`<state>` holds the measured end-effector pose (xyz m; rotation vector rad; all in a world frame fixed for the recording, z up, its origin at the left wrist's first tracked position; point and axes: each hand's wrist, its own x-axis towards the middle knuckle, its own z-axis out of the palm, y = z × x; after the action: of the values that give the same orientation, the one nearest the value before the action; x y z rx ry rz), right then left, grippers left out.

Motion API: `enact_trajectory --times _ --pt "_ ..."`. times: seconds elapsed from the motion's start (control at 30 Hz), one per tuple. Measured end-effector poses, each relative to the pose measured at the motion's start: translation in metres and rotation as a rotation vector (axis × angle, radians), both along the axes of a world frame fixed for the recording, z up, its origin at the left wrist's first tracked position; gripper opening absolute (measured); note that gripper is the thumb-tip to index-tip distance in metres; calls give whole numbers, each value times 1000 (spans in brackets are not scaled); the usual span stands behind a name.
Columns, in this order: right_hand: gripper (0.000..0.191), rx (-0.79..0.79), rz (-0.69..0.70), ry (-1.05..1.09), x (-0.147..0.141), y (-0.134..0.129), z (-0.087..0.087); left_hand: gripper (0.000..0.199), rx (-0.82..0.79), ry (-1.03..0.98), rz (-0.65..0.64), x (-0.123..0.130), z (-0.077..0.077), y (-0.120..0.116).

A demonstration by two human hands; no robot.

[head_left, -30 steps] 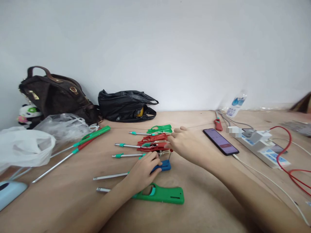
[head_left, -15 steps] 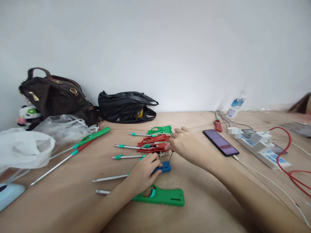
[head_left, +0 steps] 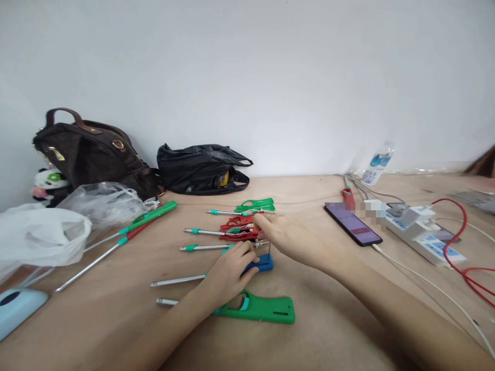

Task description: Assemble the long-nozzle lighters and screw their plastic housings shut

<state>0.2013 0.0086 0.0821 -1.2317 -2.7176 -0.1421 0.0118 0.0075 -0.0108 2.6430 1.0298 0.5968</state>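
Observation:
My left hand point(head_left: 234, 265) presses the blue lighter point(head_left: 264, 264) onto the table, its fingers round the handle and its metal tube pointing left. Above the lighter's right end is my right hand point(head_left: 275, 230), fingers bent together over a thin metal shaft point(head_left: 269, 249) that stands upright on the handle; the shaft's upper end is hidden by the hand. Beyond lie opened red lighters point(head_left: 236, 222) with inner parts showing, and a green lighter shell point(head_left: 255, 204). Nearest me is a whole green lighter point(head_left: 266, 308), partly under my left wrist.
On the left are a dark bag point(head_left: 100, 154), plastic bags point(head_left: 50, 234) and more lighters point(head_left: 149, 217). A black plastic bag point(head_left: 197, 170) rests by the wall. To the right lie a phone point(head_left: 353, 224), a power strip point(head_left: 433, 245), cables and a bottle point(head_left: 379, 164).
My right hand has turned, its fingers curling closer together over the shaft. My left hand stays on the blue lighter. The whole view has shifted slightly.

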Motion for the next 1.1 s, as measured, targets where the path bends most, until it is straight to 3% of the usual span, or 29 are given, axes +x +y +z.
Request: enact_trajectory --times 0.17,0.37,0.6,0.77,0.83,0.93,1.03,1.1 --pt "22 -177 67 26 14 -5 10 7 -9 -9 -8 0 1 0" --pt "14 31 -102 -116 1 -3 8 7 -4 -12 -11 0 1 0" --pt "8 -15 28 -54 14 -9 11 7 11 -10 -13 0 0 0" --pt "8 24 -123 -178 11 -8 17 7 13 2 -11 0 0 0" --pt "22 54 -147 -202 7 -7 17 7 30 -7 -13 0 -1 0" --pt "31 51 -57 -118 9 -8 14 8 52 -24 -14 0 -2 0" --pt "17 -12 64 5 18 -7 9 7 33 -18 -15 0 -1 0" --pt "9 -66 74 -4 21 -7 7 7 16 -13 -11 0 0 -1"
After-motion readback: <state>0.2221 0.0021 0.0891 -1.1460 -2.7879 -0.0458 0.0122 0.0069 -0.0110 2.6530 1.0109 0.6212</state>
